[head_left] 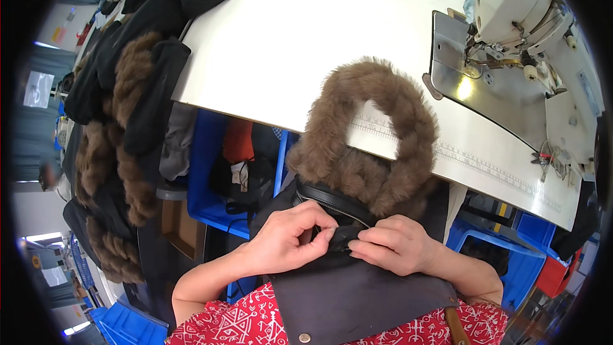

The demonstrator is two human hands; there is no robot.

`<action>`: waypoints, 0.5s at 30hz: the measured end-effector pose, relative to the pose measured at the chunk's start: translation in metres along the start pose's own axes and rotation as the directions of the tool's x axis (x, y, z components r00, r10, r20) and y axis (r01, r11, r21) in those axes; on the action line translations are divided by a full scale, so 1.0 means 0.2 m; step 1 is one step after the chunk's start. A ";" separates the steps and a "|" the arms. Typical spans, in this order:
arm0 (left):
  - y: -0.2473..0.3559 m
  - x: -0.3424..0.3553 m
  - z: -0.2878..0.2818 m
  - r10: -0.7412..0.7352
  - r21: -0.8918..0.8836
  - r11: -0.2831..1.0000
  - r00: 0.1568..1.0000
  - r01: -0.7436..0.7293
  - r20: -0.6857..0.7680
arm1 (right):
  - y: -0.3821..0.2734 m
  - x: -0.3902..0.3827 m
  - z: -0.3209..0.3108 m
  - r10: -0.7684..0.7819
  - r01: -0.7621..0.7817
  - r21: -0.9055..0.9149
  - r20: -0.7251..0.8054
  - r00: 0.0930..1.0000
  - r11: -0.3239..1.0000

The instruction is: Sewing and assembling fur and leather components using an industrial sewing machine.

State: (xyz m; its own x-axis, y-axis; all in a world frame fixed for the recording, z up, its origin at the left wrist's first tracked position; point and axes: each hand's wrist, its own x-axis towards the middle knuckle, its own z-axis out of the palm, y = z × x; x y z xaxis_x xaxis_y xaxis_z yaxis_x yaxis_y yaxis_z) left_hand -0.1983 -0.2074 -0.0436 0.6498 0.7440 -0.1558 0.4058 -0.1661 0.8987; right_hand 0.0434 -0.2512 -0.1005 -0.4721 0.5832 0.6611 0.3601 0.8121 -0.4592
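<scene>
A brown furry loop [338,102] rests on the front edge of the white table and hangs down toward me. Below it is a black piece with a zipper [335,203] curving across it. My left hand [287,236] pinches a bit of black fabric [343,237] between thumb and forefinger. From the other side, my right hand [399,246] has its thumb and fingertips closed on the same fabric. Both hands are close together, just below the zipper and above the dark apron [357,300] on my lap. Whether the fabric belongs to the furry piece, I cannot tell.
A sewing machine [511,13] stands at the right of the white table [281,32], with small metal snips [546,156] near its front. Black garments with brown fur [134,70] are heaped at the left. Blue bins [207,172] sit under the table.
</scene>
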 end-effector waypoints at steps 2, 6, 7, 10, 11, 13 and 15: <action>-0.04 -0.04 0.02 -0.068 -0.198 0.979 0.997 0.057 -0.049 | -0.01 0.01 -0.01 -0.005 0.005 0.000 0.015 1.000 1.000; -0.06 -0.10 0.03 -0.232 -0.686 0.705 0.973 0.179 0.016 | -0.01 -0.01 -0.03 -0.035 0.035 0.003 0.102 0.994 0.999; -0.06 -0.10 0.03 -0.172 -0.600 0.790 0.985 0.126 -0.020 | -0.01 -0.02 -0.03 -0.049 0.048 0.015 0.106 0.993 0.999; 0.01 -0.09 0.04 -0.280 -0.367 0.891 0.960 0.267 0.019 | 0.00 0.01 -0.04 -0.110 0.113 -0.011 0.139 0.984 0.994; 0.03 -0.07 0.05 -0.268 -0.320 0.917 0.962 0.240 -0.047 | -0.01 0.01 -0.04 -0.112 0.115 -0.011 0.138 0.984 0.993; 0.02 -0.05 0.05 -0.134 -0.202 0.972 0.989 0.120 -0.058 | -0.02 0.02 -0.04 -0.160 0.166 -0.042 0.132 0.978 0.985; 0.03 -0.04 0.06 -0.016 -0.082 0.997 0.995 0.009 -0.095 | -0.03 0.02 -0.04 -0.161 0.167 -0.026 0.156 0.975 0.986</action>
State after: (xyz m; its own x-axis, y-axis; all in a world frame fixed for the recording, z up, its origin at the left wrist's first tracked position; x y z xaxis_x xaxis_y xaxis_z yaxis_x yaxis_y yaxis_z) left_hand -0.1926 -0.2222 -0.0424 0.5793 0.8045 -0.1310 0.3571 -0.1059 0.9280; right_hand 0.0470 -0.2542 -0.0906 -0.6432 0.4411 0.6259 0.2968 0.8971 -0.3272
